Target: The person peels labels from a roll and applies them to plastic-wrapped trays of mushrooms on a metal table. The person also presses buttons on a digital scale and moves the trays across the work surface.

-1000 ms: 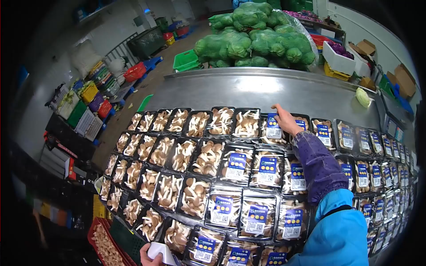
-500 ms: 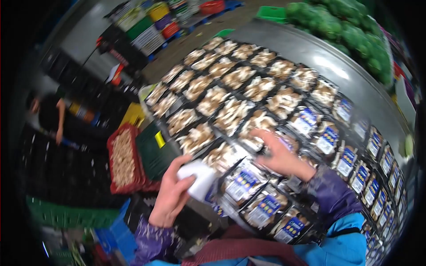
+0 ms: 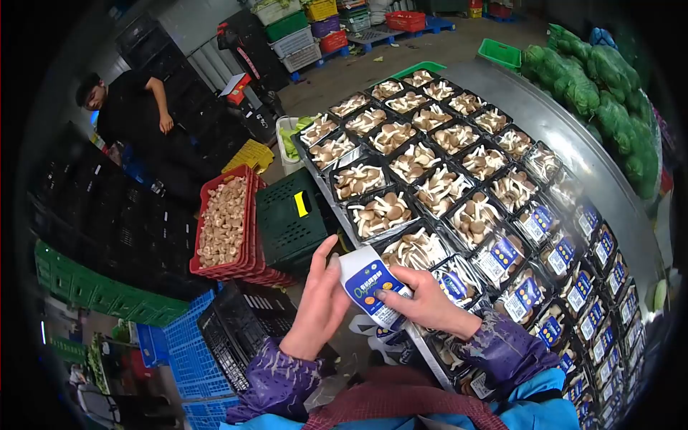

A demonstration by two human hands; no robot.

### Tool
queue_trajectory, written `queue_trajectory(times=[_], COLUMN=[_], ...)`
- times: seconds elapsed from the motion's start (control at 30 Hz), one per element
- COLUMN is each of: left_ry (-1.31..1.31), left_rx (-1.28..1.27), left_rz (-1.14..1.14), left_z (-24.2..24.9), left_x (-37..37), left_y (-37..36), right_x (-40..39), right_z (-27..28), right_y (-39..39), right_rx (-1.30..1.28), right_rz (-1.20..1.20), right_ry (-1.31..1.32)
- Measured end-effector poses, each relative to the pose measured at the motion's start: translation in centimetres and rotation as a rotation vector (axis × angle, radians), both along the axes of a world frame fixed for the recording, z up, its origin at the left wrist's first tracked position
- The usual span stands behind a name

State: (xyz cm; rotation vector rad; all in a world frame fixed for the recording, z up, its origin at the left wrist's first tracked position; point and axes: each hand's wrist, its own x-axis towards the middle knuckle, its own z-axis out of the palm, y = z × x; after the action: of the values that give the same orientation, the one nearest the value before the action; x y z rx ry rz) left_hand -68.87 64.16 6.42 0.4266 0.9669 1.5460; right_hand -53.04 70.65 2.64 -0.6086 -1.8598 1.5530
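Observation:
A roll of blue-and-white printed labels (image 3: 371, 285) is held up between my two hands, over the near left edge of the table. My left hand (image 3: 315, 308) grips its white left side. With thumb and fingers, my right hand (image 3: 433, 304) pinches the right edge of the printed face. Black trays of brown mushrooms with white stems (image 3: 416, 249) lie just beyond the label roll, without labels. Beside my right hand, a wrapped tray (image 3: 455, 283) bears a blue label, as do several trays (image 3: 523, 295) to the right.
Red crates of mushrooms (image 3: 222, 226) and a dark green crate (image 3: 287, 218) stand left of the metal table (image 3: 487, 79). Green netted vegetables (image 3: 588, 86) are piled at the far right. Another person (image 3: 136, 107) stands among stacked black crates on the left.
My right hand has come back from the trays to the label roll and now pinches it. The roll has turned so its printed face shows. The view has shifted.

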Motion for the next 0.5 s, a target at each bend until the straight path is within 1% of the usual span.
queue_trajectory(times=[0.03,0.1,0.13,0.17,0.23,0.27,0.3,0.37,0.4,0.47,0.5], left_ry=[-0.003,0.04,0.017,0.268,0.32,0.319,0.356,0.44,0.445,0.272,0.206], left_rx=[-0.001,0.023,0.027,0.01,-0.03,-0.024,-0.056,-0.079,-0.191,-0.095,-0.066], left_rz=[0.001,-0.16,-0.134,-0.185,-0.157,-0.173,-0.214,-0.308,-0.351,-0.353,-0.392], left_z=[-0.1,-0.4,-0.2,-0.9,-0.7,-0.7,-0.5,-0.3,-0.3,-1.4,-1.7], left_x=[0.0,-0.1,0.0,0.3,0.8,0.9,0.9,1.5,1.8,2.1,1.7], left_y=[-0.1,-0.4,-0.5,-0.4,0.0,0.1,0.1,0.5,0.5,0.8,0.9], right_x=[-0.1,-0.4,-0.5,-0.3,0.5,0.7,0.5,0.7,0.9,1.2,1.5], right_z=[-0.1,-1.2,-1.5,-1.4,-0.6,0.3,0.6,-0.7,-1.0,-1.6,-1.9], right_y=[-0.1,0.0,0.1,0.2,0.3,0.5,1.0,2.3,2.6,2.7,2.8], right_rx=[0.029,0.026,0.028,0.029,0.231,0.323,0.505,0.906,0.98,1.096,1.137], right_rz=[-0.01,-0.007,-0.005,-0.003,-0.167,-0.279,-0.409,-0.381,-0.366,-0.36,-0.365], right_ry=[0.032,0.035,0.04,0.041,-0.214,-0.222,-0.08,-0.037,-0.029,-0.055,-0.076])
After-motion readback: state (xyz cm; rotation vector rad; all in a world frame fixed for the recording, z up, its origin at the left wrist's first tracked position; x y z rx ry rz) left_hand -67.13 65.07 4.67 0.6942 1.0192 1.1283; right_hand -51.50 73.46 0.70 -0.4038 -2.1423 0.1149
